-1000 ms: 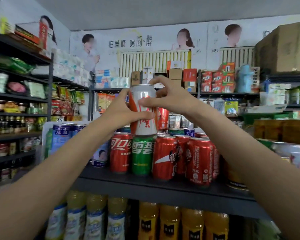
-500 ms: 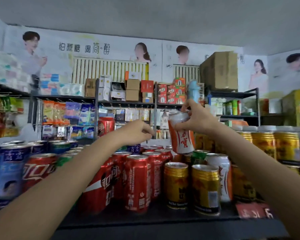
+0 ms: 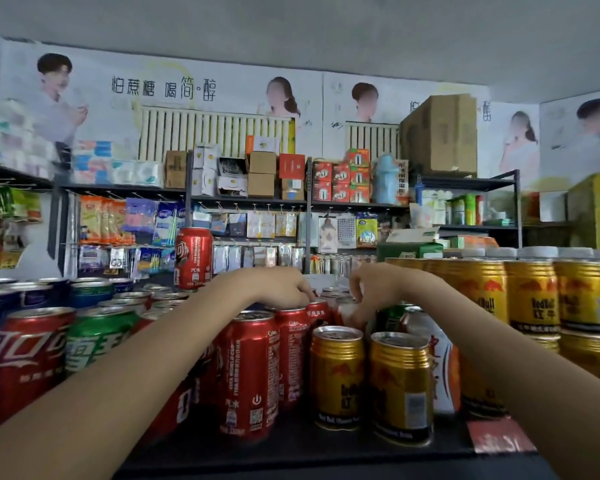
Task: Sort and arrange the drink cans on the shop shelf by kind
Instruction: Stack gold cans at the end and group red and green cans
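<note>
On the dark shelf [image 3: 326, 441] stand mixed cans: red cola cans [image 3: 248, 372], two gold Red Bull cans [image 3: 336, 375] in front, a green Sprite can [image 3: 97, 341] and blue cans [image 3: 32, 296] at the left. My right hand [image 3: 371, 289] reaches over the gold cans, its fingers curled down round the top of a white-and-orange can [image 3: 347, 311] that sits low among the cans, mostly hidden. My left hand [image 3: 281, 289] lies over the red cans with bent fingertips on a can top; whether it grips is unclear. Another white-and-orange can [image 3: 440, 358] stands behind the gold pair.
One red cola can [image 3: 193, 258] stands on top of the back cans at the left. Stacked rows of gold Red Bull cans [image 3: 530, 299] fill the right. A green can [image 3: 390, 317] stands behind the gold pair. A red price tag [image 3: 499, 434] hangs on the shelf edge.
My right hand has brought the white-and-orange can down from above the cans into the row behind the gold pair. My left hand moved forward and down onto the red can tops.
</note>
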Action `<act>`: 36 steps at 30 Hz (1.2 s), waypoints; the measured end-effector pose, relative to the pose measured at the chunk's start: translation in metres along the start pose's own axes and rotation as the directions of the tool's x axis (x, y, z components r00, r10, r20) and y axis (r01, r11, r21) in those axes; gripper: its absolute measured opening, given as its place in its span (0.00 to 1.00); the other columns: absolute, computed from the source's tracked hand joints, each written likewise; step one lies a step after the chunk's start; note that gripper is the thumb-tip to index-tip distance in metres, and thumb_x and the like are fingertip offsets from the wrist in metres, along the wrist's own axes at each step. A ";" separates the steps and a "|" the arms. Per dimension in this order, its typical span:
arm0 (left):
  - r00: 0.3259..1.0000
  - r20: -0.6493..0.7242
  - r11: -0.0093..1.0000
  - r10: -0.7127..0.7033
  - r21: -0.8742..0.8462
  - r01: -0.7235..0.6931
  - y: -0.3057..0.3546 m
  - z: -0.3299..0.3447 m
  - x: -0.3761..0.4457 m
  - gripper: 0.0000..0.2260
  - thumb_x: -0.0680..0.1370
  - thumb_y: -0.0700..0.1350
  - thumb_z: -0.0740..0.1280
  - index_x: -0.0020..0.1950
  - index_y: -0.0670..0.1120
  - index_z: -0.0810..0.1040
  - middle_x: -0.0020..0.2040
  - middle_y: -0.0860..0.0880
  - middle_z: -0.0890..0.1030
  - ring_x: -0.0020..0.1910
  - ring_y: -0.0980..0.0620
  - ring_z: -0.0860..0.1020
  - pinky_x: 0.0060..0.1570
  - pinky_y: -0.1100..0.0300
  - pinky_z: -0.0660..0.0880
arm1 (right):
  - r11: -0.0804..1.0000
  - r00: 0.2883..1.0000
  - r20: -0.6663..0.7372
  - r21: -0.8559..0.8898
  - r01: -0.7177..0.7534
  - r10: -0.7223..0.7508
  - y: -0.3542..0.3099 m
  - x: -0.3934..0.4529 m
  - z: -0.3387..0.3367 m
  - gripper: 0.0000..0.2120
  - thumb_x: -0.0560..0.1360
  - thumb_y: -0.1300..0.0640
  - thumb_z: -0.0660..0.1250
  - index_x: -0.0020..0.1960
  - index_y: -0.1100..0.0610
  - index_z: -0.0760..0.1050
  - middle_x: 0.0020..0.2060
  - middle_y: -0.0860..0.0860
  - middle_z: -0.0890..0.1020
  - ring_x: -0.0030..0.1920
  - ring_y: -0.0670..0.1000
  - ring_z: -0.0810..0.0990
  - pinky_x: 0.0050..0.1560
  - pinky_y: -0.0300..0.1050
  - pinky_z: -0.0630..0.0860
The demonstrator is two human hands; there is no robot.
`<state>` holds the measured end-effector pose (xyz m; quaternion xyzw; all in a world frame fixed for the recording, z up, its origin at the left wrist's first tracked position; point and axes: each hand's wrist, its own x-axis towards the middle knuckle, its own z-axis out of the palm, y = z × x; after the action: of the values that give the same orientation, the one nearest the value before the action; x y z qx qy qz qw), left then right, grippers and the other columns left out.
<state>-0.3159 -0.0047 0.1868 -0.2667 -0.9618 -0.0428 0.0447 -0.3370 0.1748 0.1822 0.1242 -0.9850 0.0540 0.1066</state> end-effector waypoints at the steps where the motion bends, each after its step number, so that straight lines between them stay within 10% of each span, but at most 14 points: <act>1: 1.000 0.002 1.000 0.002 0.008 -0.002 0.001 0.000 0.001 0.16 0.81 0.44 0.55 0.67 0.46 0.73 0.65 0.50 0.74 0.61 0.51 0.73 0.59 0.60 0.67 | 1.000 1.000 0.031 -0.017 0.000 0.000 0.002 0.002 0.003 0.14 0.68 0.52 0.72 0.46 0.55 0.69 0.52 0.52 0.76 0.50 0.51 0.73 0.41 0.38 0.69; 10: 0.988 -0.093 0.975 0.124 -0.172 -0.139 0.007 -0.004 -0.015 0.14 0.79 0.47 0.62 0.64 0.47 0.75 0.61 0.54 0.75 0.58 0.58 0.73 0.53 0.71 0.68 | 0.989 0.991 0.032 0.080 0.124 -0.127 0.000 -0.055 -0.038 0.16 0.70 0.44 0.69 0.53 0.53 0.76 0.50 0.45 0.78 0.54 0.48 0.76 0.61 0.47 0.71; 15: 0.973 0.145 0.983 0.181 0.002 -0.183 0.028 0.004 -0.017 0.21 0.77 0.52 0.63 0.68 0.47 0.71 0.66 0.51 0.73 0.63 0.54 0.71 0.65 0.57 0.67 | 0.996 0.955 0.285 0.008 0.086 -0.084 -0.009 -0.091 -0.020 0.25 0.68 0.44 0.71 0.62 0.49 0.69 0.63 0.47 0.72 0.62 0.49 0.71 0.65 0.49 0.68; 24: 0.986 0.083 0.989 0.143 0.015 -0.145 0.031 0.010 -0.014 0.19 0.74 0.55 0.67 0.61 0.47 0.76 0.57 0.52 0.77 0.55 0.54 0.75 0.58 0.58 0.73 | 0.991 0.984 -0.126 -0.047 0.123 -0.128 -0.002 -0.119 0.021 0.23 0.69 0.41 0.69 0.61 0.48 0.70 0.62 0.45 0.73 0.65 0.45 0.67 0.74 0.53 0.43; 31: 0.998 0.023 0.977 0.061 0.202 -0.065 0.034 0.018 -0.019 0.19 0.74 0.61 0.62 0.53 0.47 0.74 0.48 0.50 0.74 0.46 0.52 0.72 0.42 0.62 0.66 | 0.995 0.920 -0.388 -0.056 -0.082 0.054 0.021 -0.133 0.025 0.19 0.79 0.56 0.58 0.70 0.53 0.65 0.66 0.49 0.71 0.66 0.50 0.68 0.67 0.45 0.65; 36: 0.981 -0.050 0.981 0.185 -0.054 -0.188 0.048 0.016 -0.023 0.25 0.76 0.57 0.63 0.70 0.50 0.63 0.66 0.51 0.70 0.65 0.52 0.68 0.66 0.54 0.62 | 0.996 0.897 -0.433 0.055 -0.073 0.090 0.028 -0.132 0.050 0.23 0.78 0.57 0.60 0.71 0.50 0.60 0.69 0.49 0.64 0.64 0.54 0.69 0.64 0.48 0.70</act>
<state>-0.2727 0.0265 0.1717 -0.3558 -0.9297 -0.0724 0.0625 -0.2284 0.2256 0.1022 0.0696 -0.9395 0.1030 0.3193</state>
